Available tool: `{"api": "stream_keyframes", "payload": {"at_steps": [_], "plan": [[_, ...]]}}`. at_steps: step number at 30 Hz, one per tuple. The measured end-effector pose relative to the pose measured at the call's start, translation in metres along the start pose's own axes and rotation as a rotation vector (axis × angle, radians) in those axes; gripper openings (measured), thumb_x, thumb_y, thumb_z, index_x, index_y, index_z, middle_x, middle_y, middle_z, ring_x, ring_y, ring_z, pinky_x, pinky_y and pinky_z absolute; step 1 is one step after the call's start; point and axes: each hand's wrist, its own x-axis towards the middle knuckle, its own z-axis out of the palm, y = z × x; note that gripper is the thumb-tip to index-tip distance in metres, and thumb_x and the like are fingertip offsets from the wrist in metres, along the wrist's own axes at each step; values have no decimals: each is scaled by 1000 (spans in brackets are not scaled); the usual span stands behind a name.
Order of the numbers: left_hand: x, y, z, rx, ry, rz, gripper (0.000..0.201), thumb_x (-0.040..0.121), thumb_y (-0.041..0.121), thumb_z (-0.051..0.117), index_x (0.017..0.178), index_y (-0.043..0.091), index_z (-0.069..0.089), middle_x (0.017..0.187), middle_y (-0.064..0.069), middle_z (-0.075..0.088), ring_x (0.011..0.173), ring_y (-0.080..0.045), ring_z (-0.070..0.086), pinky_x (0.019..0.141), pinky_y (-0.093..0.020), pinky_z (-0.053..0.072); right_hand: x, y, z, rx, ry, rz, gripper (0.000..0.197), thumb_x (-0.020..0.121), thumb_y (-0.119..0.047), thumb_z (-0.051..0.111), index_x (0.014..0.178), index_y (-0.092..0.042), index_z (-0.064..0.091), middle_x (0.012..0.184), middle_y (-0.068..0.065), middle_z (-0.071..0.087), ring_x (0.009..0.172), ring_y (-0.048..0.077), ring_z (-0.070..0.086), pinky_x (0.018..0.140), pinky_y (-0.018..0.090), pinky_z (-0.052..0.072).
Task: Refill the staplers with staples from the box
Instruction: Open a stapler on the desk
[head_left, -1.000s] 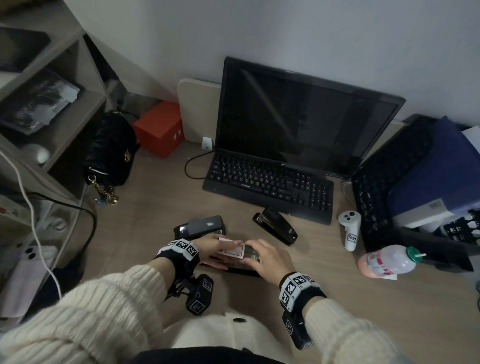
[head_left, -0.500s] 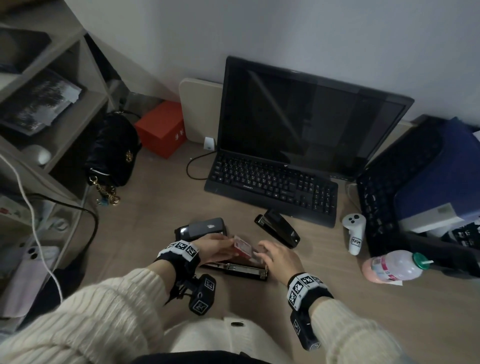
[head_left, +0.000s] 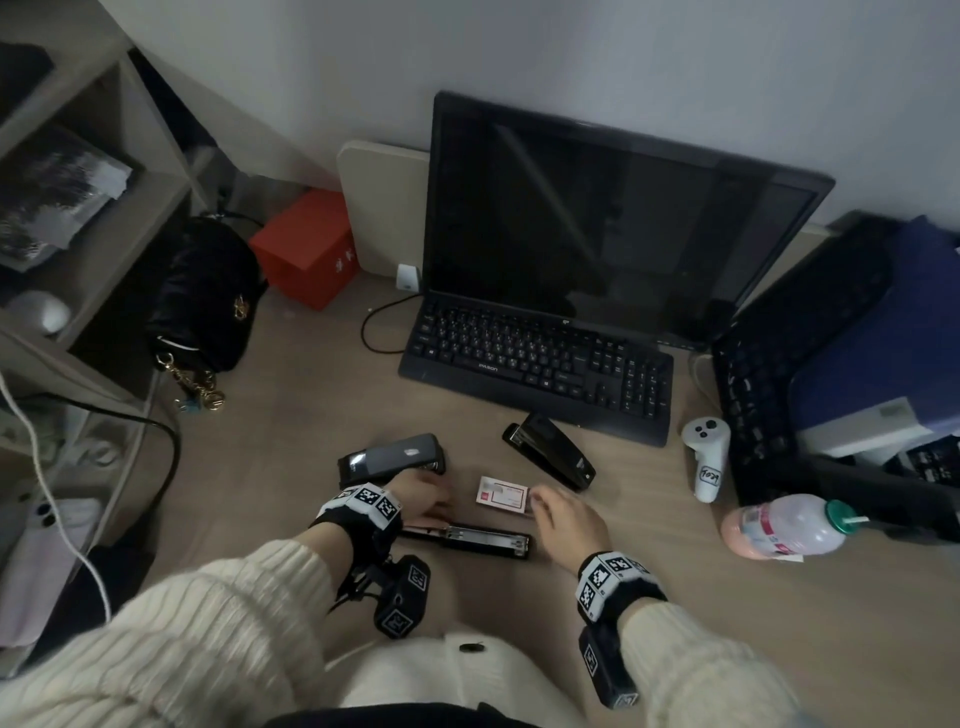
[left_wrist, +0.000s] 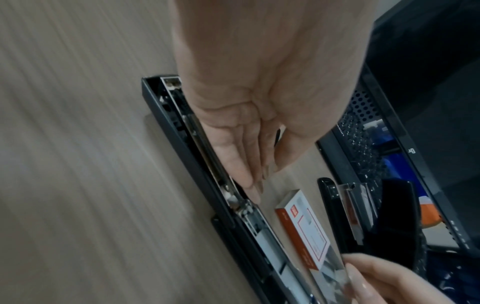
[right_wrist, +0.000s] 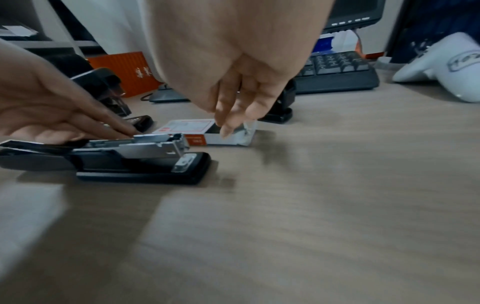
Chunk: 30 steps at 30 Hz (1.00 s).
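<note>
The left hand (head_left: 415, 501) lies flat with straight fingers (left_wrist: 249, 181) pressing on the metal channel of the opened stapler (head_left: 467, 540), which lies unfolded along the near edge of the tabletop (head_left: 727, 623). The right hand (head_left: 566, 519) hovers with loose, relaxed fingers (right_wrist: 226, 125) at the open end of the staple box (head_left: 503, 493); it grips nothing that shows.

The box lies on the tabletop just behind the opened stapler, between the hands. Whether a strip of staples already sits in the channel is too blurred to tell.

To do this step well, I judge the left hand should pin the stapler down while the right draws one strip from the box, keeps it level so it does not break, and lays it legs down into the channel.

Two more staplers wait toward the middle of the tabletop: a grey-topped stapler (head_left: 395, 460) and a black stapler (head_left: 550, 457).
</note>
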Motion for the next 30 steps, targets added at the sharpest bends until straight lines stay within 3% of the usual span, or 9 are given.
{"api": "stream_keyframes", "payload": {"at_steps": [3,6,8,11,14,17,21,27,30], "plan": [[2,-2,-9,112,-9,24,12,100,5,49,107,-2,55,85,-13,64,73,-19,63,45,-23,56,-8,3,-4,-15,-34,37,26,97,-43,41,112,-31,58,112,-12,64,100,14,60,78,28,48],[1,-6,-19,247,10,86,17,98,9,53,108,-3,62,100,-16,70,77,-16,66,47,-20,55,-15,1,-1,-61,-199,46,50,83,-73,43,117,-37,51,100,-17,59,95,11,60,79,28,47],[-1,-8,-27,369,37,137,16,94,17,63,103,4,68,106,-12,72,83,-15,66,53,-19,54,-19,0,6,-94,-279,18,69,71,-83,47,123,-37,45,115,-16,58,106,12,58,86,30,46],[-5,-10,-38,622,55,212,23,83,29,76,99,14,73,95,2,69,87,-12,65,72,-20,51,-21,-1,16,-118,-290,16,74,73,-76,55,130,-32,39,136,-10,50,118,17,53,91,32,45],[-11,-15,-46,897,79,187,46,73,42,82,111,20,68,112,2,65,109,-17,62,94,-22,46,-20,-8,22,-170,-228,22,57,84,-63,54,125,-27,41,131,-5,54,114,20,55,86,33,46],[-17,-17,-55,1161,140,145,59,75,38,80,129,25,58,127,2,59,119,-18,55,91,-21,39,-18,-14,26,-224,-213,27,49,89,-57,51,122,-23,42,126,0,57,111,23,57,83,34,48],[-12,-15,-61,1297,138,86,63,74,31,79,131,27,54,132,-1,57,127,-26,48,100,-31,33,-16,-14,26,-242,-223,16,49,88,-60,51,119,-23,43,124,0,58,111,23,58,83,35,48],[-23,-18,-50,1461,152,195,54,80,50,68,126,23,58,127,-1,59,122,-26,52,97,-35,42,-16,-15,28,-290,-234,-24,54,84,-63,53,115,-20,46,122,3,57,112,24,56,82,34,46],[-22,-22,-53,1390,98,259,47,78,56,69,112,25,58,110,0,65,102,-23,62,87,-30,49,-16,-17,31,-361,-255,-39,62,81,-65,55,122,-19,44,125,6,54,115,26,53,85,35,47]]}}
